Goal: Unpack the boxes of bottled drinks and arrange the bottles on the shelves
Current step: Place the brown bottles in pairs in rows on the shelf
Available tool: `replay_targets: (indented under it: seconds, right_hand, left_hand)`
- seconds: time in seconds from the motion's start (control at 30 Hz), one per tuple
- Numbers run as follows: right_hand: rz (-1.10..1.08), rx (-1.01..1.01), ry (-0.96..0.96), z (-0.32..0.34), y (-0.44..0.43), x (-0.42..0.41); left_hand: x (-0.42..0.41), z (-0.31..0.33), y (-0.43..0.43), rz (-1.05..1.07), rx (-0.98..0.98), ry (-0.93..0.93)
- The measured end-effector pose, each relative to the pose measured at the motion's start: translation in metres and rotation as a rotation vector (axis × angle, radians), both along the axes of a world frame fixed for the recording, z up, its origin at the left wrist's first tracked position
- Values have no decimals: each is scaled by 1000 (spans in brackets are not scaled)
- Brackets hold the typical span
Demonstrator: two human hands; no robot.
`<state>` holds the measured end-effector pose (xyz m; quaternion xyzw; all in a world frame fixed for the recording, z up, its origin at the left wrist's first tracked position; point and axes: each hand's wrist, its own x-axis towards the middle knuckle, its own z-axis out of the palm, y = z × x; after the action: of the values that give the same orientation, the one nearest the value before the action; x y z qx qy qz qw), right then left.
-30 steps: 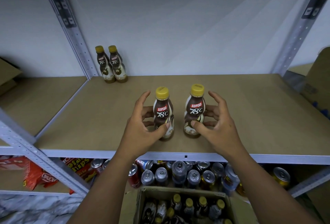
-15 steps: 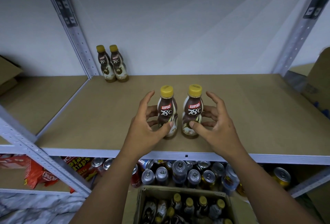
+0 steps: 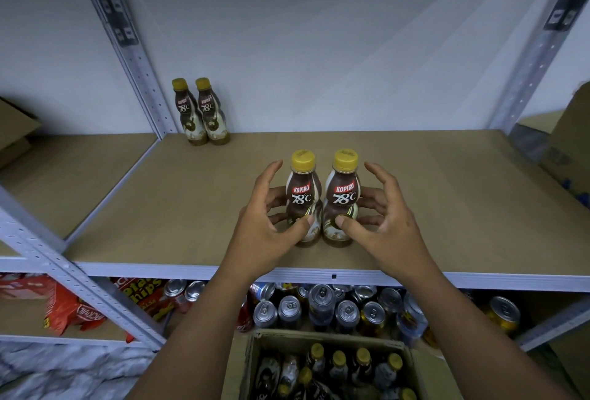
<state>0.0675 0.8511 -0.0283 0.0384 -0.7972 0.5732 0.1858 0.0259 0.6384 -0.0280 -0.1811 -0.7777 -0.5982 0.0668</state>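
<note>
Two bottles stand upright side by side on the shelf (image 3: 447,195), near its front edge and about midway along it. Both have yellow caps and brown labels reading KOPIKO 78°C, turned toward the camera. The left bottle (image 3: 302,198) and the right bottle (image 3: 344,198) seem to touch at their bellies, though the seam between them is too dark to be sure.

The left hand (image 3: 266,230) curls round the left bottle. Its thumb presses the lower front of the label, the middle fingers wrap the outer side, and the index finger arches up clear of the cap. The right hand (image 3: 384,227) mirrors it on the right bottle, with the thumb on the lower front, fingers curled round the outer side and index finger lifted away. Both forearms reach up from below the shelf's front edge.

At the shelf's back left corner, by the wall, a back pair (image 3: 200,115) of the same bottles stands upright, close together.

Under the shelf, cans (image 3: 321,304) stand packed together, tops up, and red snack bags (image 3: 71,315) lie toward its left end. Below the shelf's front edge an open box (image 3: 239,367) holds boxed bottles (image 3: 339,364) with yellow caps. Past the shelf's right end stands a carton (image 3: 571,144).
</note>
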Motion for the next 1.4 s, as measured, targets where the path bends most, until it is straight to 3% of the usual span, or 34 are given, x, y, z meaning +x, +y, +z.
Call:
replay_targets:
  seconds: [0.7,0.93,1.13,1.4]
  right_hand:
    - [10,53,13,4,2,2]
    - [-32,194,155,36,2,2]
    - [-24,338,110,38,-1,1]
    - [-30,340,110,33,-2,0]
  left_hand:
    - [5,9,-1,9,-45,4]
    - [1,43,-2,12,-126,140]
    - [1,48,0,-11,-281,170]
    - [3,44,-2,-29,-286,139]
